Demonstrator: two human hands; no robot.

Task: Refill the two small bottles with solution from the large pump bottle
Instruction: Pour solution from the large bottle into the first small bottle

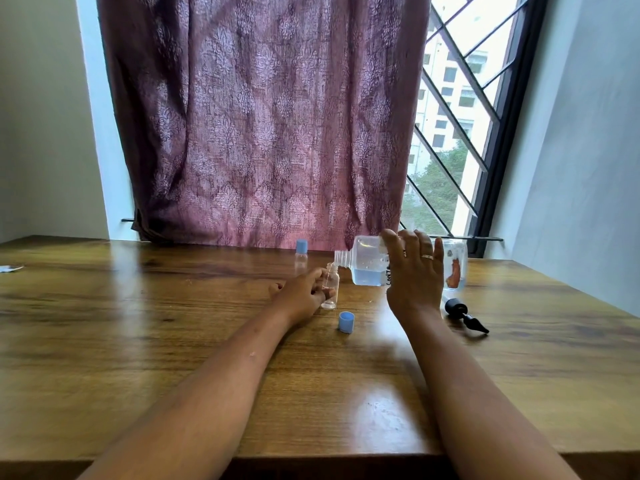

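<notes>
Large clear plastic bottle of pale-blue solution (pixel 367 263), tipped sideways in R hand (pixel 414 271) grip, mouth at neck of small clear uncapped bottle (pixel 330 291); L hand (pixel 304 296) curls round it, prob. to steady it. Blue cap (pixel 346 322) lies near, between wrists.

Left forearm (pixel 214 375) and right forearm (pixel 460 375) were both bare, right down to the frame's bottom edge. The right hand (pixel 414 271) wore a slim gold-coloured ring (pixel 427 257) (a glint on a neighbouring finger was too tiny to call).
</notes>
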